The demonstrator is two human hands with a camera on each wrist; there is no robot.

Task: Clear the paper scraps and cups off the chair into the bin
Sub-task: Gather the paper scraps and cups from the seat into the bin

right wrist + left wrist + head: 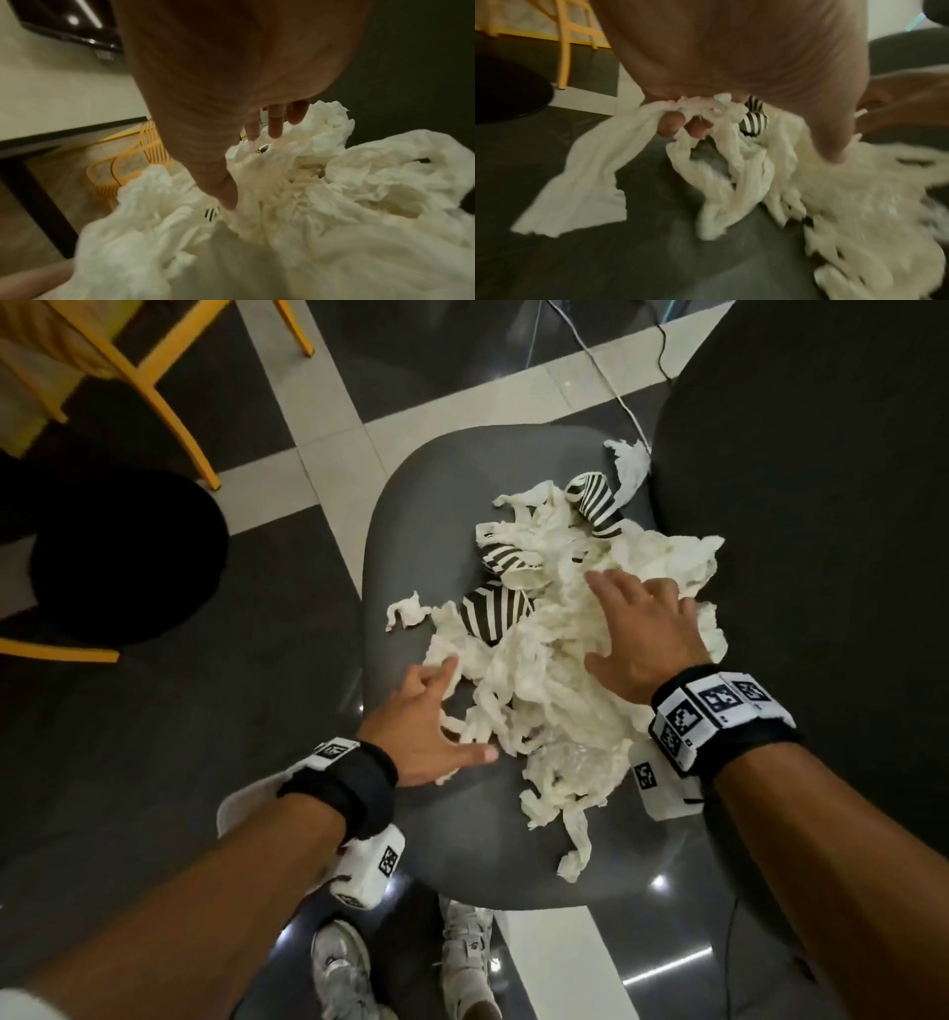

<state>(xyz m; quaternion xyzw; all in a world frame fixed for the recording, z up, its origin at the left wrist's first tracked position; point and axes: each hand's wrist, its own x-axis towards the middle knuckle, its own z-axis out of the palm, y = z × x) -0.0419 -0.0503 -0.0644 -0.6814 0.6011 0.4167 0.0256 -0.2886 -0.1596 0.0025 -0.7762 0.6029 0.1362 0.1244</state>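
Grey and smooth, the chair seat point(411, 546) carries one heap of white paper scraps point(554, 670) and three black-and-white striped cups point(493, 611). Bare seat lies along the left edge and near the front edge; one loose scrap point(405, 613) sits by the left edge. The left hand point(426, 731) is at the heap's left side, its fingertips point(671, 125) curled round twisted strips of paper. The cups lie tipped in the heap's middle and towards the back. The right hand point(647, 634) lies flat on the heap near the right edge, fingers spread and straight, gripping nothing.
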